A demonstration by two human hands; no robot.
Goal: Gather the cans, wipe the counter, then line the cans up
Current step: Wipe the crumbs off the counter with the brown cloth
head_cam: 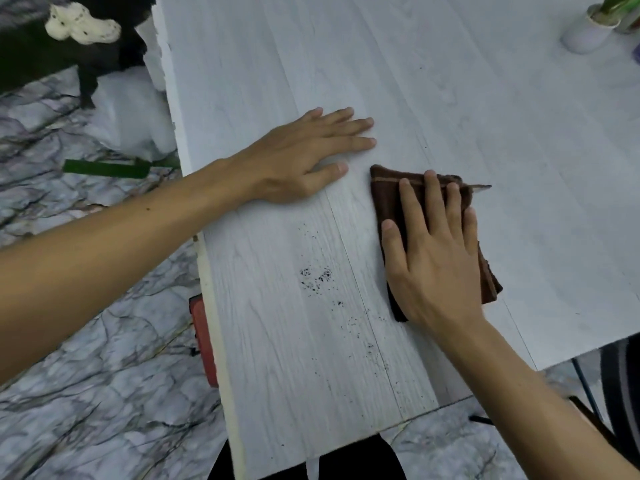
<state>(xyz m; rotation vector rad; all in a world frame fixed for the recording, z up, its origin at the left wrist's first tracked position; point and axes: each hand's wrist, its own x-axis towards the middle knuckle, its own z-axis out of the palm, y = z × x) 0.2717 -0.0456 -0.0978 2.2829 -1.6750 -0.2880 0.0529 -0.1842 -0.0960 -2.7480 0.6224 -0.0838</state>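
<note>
At the far left lay a marble-patterned floor (104, 393). A pale spotted object (81, 24) sat on something dark at the top corner. Lower down, a green strip (104, 169) lay on the floor beside the edge of the worktop (450, 81). A red object (204, 337) showed partly from beneath that same edge, nearer the person; what it was could not be told.

On the white wood-grain worktop, the left hand (304, 157) rested palm down near the left edge. Its fingers (346, 128) were straight and released, grasping nothing, with the tips pointing right. Nearer the person and between the two forearms, dark specks (317, 275) were scattered over the surface, thickest in a small cluster.

Just right of the left hand lay a folded brown cloth (384, 188), flat on the worktop and apart from the left fingertips. The right hand (433, 258) pressed down on it, covering most of it. Its fingers (434, 199) were spread and straight across the cloth rather than curled round it, and its thumb lay at the cloth's left edge.

At the far right top corner stood a small white pot (585, 32) holding a green plant, well apart from both hands.
</note>
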